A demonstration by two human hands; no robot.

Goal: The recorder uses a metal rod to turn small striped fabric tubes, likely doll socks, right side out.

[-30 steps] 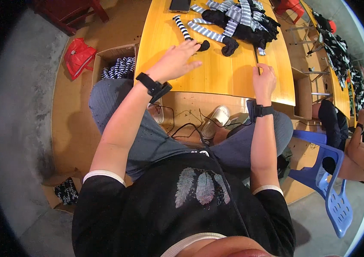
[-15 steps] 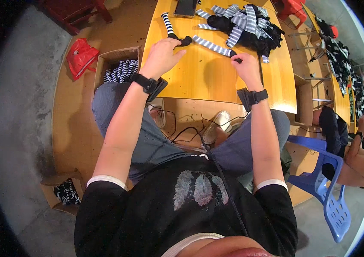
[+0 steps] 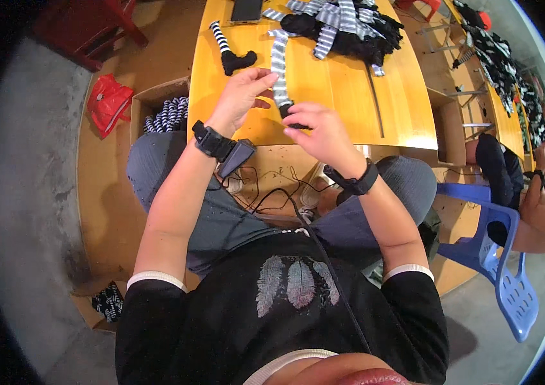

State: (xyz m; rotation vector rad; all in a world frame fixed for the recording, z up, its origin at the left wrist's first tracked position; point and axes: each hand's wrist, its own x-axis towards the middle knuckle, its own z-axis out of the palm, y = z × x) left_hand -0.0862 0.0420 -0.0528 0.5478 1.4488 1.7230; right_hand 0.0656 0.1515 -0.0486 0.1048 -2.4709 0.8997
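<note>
My right hand pinches the black foot end of a flat grey-and-white striped fabric leg, close to the table's near edge. The leg stands out lengthwise, its striped end pointing away from me. My left hand is beside the striped part, thumb and fingers apart; whether a fingertip touches the cloth I cannot tell. Beyond that hand, a stuffed leg with black-and-white stripes and a black boot-shaped foot lies on the yellow table. A heap of striped and black fabric legs covers the far right.
A thin dark rod lies on the table's right side, and a phone at the far edge. Left of the table stands a cardboard box of striped pieces, near a red bag. A blue chair is at right, beside another person.
My right hand has brought the flat striped leg from the right toward the middle and nearer me, turning it lengthwise. My left hand has left the stuffed leg and come beside the flat one.
</note>
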